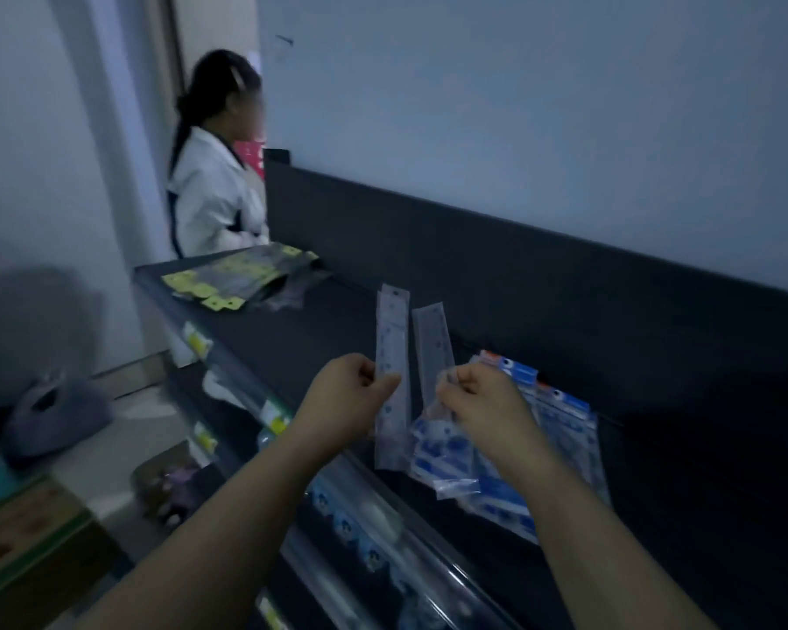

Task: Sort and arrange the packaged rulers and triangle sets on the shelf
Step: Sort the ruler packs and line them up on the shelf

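My left hand (351, 397) pinches a long clear ruler pack (393, 347) that stands upright above the dark shelf (319, 320). Just to its right, my right hand (483, 402) pinches a second ruler pack (433, 347) by its lower part, also upright. Under and behind my right hand lies a heap of blue and white packaged sets (560, 429) on the shelf, partly hidden by my wrist. At the far left end of the shelf lies a pile of packs with yellow header cards (228, 279).
A person in a white jacket (215, 193) stands past the shelf's far end. A dark back panel (519, 266) runs along the wall. Lower shelf tiers (360, 516) hold more packaged goods. A grey bag (55, 411) and cartons (23, 529) sit on the floor at left.
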`<act>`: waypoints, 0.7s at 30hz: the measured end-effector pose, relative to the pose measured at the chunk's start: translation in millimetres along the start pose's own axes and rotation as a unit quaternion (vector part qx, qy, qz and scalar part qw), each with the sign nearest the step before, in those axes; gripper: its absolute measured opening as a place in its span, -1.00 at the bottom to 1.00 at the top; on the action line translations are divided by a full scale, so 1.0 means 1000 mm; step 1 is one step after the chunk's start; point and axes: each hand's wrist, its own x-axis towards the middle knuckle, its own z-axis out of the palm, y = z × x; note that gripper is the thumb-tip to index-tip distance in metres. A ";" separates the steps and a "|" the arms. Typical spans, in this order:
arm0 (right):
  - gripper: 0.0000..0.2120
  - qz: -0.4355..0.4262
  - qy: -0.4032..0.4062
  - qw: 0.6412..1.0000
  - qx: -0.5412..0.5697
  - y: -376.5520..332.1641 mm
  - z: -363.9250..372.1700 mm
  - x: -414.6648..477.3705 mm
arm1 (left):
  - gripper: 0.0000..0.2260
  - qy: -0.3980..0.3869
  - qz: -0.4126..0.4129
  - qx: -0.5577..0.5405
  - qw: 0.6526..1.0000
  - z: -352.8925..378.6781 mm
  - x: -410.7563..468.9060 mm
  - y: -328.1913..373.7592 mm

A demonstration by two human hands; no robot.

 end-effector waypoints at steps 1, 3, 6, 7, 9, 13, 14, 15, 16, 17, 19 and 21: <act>-0.94 -0.002 -0.007 1.000 0.001 -0.004 0.011 0.008 | -0.66 0.006 -0.005 -0.001 1.000 -0.009 0.006 -0.008; -0.95 -0.004 -0.020 1.000 0.006 -0.012 0.033 0.025 | -0.66 0.016 -0.012 0.004 1.000 -0.026 0.022 -0.026; -0.95 -0.003 -0.033 0.999 0.007 -0.021 0.069 0.055 | -0.62 0.034 -0.021 -0.004 0.999 -0.052 0.052 -0.054; -0.95 0.000 -0.038 0.999 0.013 -0.024 0.083 0.066 | -0.62 0.035 -0.023 -0.004 0.999 -0.061 0.063 -0.064; -0.95 0.010 -0.044 0.999 0.028 -0.030 0.113 0.087 | -0.64 0.033 -0.023 0.019 0.999 -0.080 0.087 -0.083; -0.93 0.027 -0.032 0.999 0.027 -0.046 0.175 0.127 | -0.67 0.022 -0.017 0.049 0.998 -0.122 0.135 -0.126; -0.93 0.033 -0.028 0.999 0.029 -0.050 0.190 0.137 | -0.68 0.017 -0.016 0.055 0.998 -0.132 0.148 -0.136; -0.93 0.041 -0.024 0.998 0.032 -0.053 0.204 0.147 | -0.68 0.012 -0.015 0.062 0.998 -0.143 0.161 -0.146; -0.94 0.048 -0.021 0.998 0.037 -0.057 0.218 0.156 | -0.68 0.009 -0.013 0.073 0.997 -0.153 0.174 -0.155; -0.94 0.055 -0.015 0.997 0.045 -0.060 0.230 0.166 | -0.67 0.005 -0.009 0.083 0.997 -0.163 0.187 -0.163; -0.92 0.066 -0.003 0.996 0.054 -0.064 0.253 0.182 | -0.63 -0.002 0.010 0.105 0.994 -0.178 0.211 -0.178; -0.91 0.075 0.014 0.995 0.056 -0.066 0.272 0.197 | -0.62 -0.004 0.024 0.130 0.991 -0.188 0.233 -0.191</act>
